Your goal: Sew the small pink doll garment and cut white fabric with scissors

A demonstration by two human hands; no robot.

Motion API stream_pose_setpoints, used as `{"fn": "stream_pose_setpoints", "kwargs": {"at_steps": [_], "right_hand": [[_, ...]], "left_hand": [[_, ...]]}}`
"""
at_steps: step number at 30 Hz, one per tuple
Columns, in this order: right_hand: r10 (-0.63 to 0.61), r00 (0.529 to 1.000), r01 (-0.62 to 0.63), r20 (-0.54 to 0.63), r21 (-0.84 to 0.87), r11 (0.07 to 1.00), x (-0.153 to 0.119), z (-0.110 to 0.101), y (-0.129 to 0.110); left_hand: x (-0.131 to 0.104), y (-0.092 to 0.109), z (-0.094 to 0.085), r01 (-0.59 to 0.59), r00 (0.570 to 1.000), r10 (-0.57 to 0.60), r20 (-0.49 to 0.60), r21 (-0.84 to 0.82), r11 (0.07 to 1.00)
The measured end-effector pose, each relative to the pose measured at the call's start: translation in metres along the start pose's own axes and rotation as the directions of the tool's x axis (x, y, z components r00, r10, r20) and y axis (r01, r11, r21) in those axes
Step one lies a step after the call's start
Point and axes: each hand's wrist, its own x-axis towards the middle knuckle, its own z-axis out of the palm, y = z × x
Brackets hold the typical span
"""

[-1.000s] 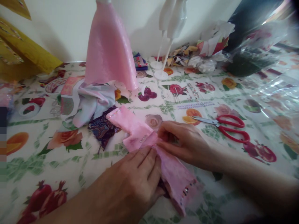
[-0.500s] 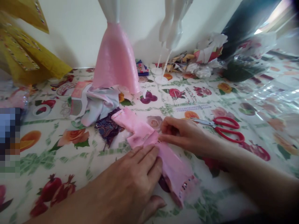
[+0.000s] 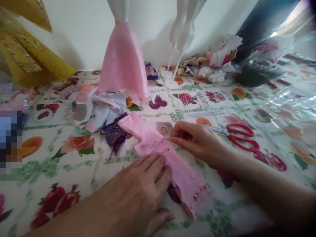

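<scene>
A small pink garment [image 3: 181, 168], doll-sized by its look, lies slantwise on the flowered tablecloth. Shiny stones dot its lower hem, and short rows of them cross its middle. My left hand [image 3: 145, 177] lies flat, its fingertips pressing on the near edge of the garment's middle. Just right of that middle, my right hand [image 3: 190, 136] is closed in a pinch, slightly apart from the cloth. Whatever its fingertips hold is hidden or too small to make out. Red-handled scissors [image 3: 240, 136] rest beyond my right wrist. Dark paisley fabric [image 3: 115, 135] touches the garment's upper left end.
A pink skirt [image 3: 124, 62] on a white doll form [image 3: 119, 10] stands at the back, with pale cloth [image 3: 108, 108] by its hem. White doll legs [image 3: 185, 33] on stands are to its right. A yellow garment [image 3: 27, 52] is at left; clear plastic [image 3: 296, 105] lies at right.
My right hand has drawn back a little to the right from the garment, uncovering the stones at its middle. My left hand stays pressed in nearly the same place.
</scene>
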Motion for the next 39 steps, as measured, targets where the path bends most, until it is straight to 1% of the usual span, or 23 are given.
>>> {"fn": "stream_pose_setpoints", "kwargs": {"at_steps": [1, 2, 4, 5, 7, 10, 15, 18, 20, 22, 25, 27, 29, 31, 32, 34, 36, 37, 39], "right_hand": [[-0.048, 0.998, 0.049, -0.041, 0.026, 0.998, -0.002, 0.003, -0.003], [-0.105, 0.993, 0.107, -0.053, 0.055, 0.993, -0.003, 0.007, -0.007], [-0.218, 0.976, 0.219, -0.018, 0.106, 0.97, -0.004, 0.016, -0.01], [-0.247, 0.969, 0.244, 0.013, 0.114, 0.963, -0.004, 0.02, -0.011], [-0.246, 0.967, 0.239, 0.069, 0.104, 0.966, -0.002, 0.026, -0.009], [-0.197, 0.976, 0.19, 0.094, 0.08, 0.978, 0.001, 0.028, -0.007], [-0.185, 0.981, 0.181, 0.065, 0.062, 0.981, 0.003, 0.032, -0.009], [-0.199, 0.979, 0.199, 0.041, -0.001, 0.98, 0.004, 0.038, -0.01], [-0.205, 0.978, 0.206, 0.034, -0.016, 0.978, 0.005, 0.04, -0.01], [-0.192, 0.98, 0.189, 0.044, 0.064, 0.98, 0.006, 0.037, -0.01], [-0.126, 0.991, 0.106, 0.045, 0.318, 0.942, 0.008, 0.026, -0.007], [-0.067, 0.998, 0.059, 0.002, 0.445, 0.893, 0.008, 0.016, -0.004], [-0.023, 0.998, 0.045, -0.051, 0.481, 0.876, 0.008, 0.01, -0.002], [-0.012, 0.998, 0.037, -0.063, 0.415, 0.909, 0.008, 0.008, 0.0], [-0.023, 0.998, 0.04, -0.055, 0.341, 0.939, 0.008, 0.009, 0.001], [-0.082, 0.996, 0.087, -0.039, 0.137, 0.987, 0.007, 0.013, 0.004], [-0.163, 0.986, 0.162, -0.028, -0.042, 0.986, 0.006, 0.017, 0.007], [-0.198, 0.98, 0.194, -0.027, -0.099, 0.976, 0.005, 0.019, 0.009], [-0.23, 0.973, 0.225, -0.019, -0.15, 0.963, 0.004, 0.02, 0.012]], "left_hand": [[0.0, 0.0, 0.001, 0.005, 1.0, -0.005, -0.002, -0.003, 1.0], [0.0, 0.0, 0.001, 0.01, 1.0, -0.01, -0.004, -0.006, 1.0], [0.0, 0.001, 0.001, 0.014, 1.0, -0.014, -0.008, -0.009, 1.0], [0.0, 0.002, 0.001, 0.015, 1.0, -0.015, -0.007, -0.008, 1.0], [-0.002, 0.002, 0.001, 0.004, 1.0, -0.004, -0.01, -0.002, 1.0], [-0.009, 0.0, 0.001, -0.002, 1.0, 0.003, -0.03, 0.031, 1.0], [-0.02, -0.002, 0.007, -0.05, 0.998, 0.053, -0.021, 0.088, 0.995], [-0.021, 0.002, 0.006, -0.004, 0.999, 0.007, -0.034, 0.079, 0.997], [-0.018, 0.003, 0.002, 0.028, 0.999, -0.027, -0.019, 0.054, 0.998], [-0.014, 0.003, -0.001, 0.03, 0.999, -0.03, 0.021, 0.012, 0.999], [-0.01, 0.001, -0.004, 0.028, 0.998, -0.026, 0.065, -0.029, 0.999], [-0.01, 0.0, -0.004, 0.025, 0.998, -0.024, 0.06, -0.021, 0.999], [-0.011, 0.001, -0.005, 0.014, 0.999, -0.013, 0.039, -0.006, 1.0], [-0.013, 0.003, -0.007, 0.001, 1.0, -0.001, 0.026, -0.008, 1.0], [-0.013, 0.004, -0.009, -0.001, 1.0, 0.001, 0.017, -0.009, 1.0], [-0.011, 0.006, -0.01, 0.01, 1.0, -0.01, -0.014, 0.01, 1.0], [-0.008, 0.005, -0.01, 0.013, 0.998, -0.01, -0.062, 0.049, 0.999], [-0.006, 0.004, -0.008, 0.013, 0.996, -0.007, -0.085, 0.072, 0.997], [-0.005, 0.0, -0.002, 0.02, 0.994, -0.008, -0.111, 0.109, 0.994]]}}
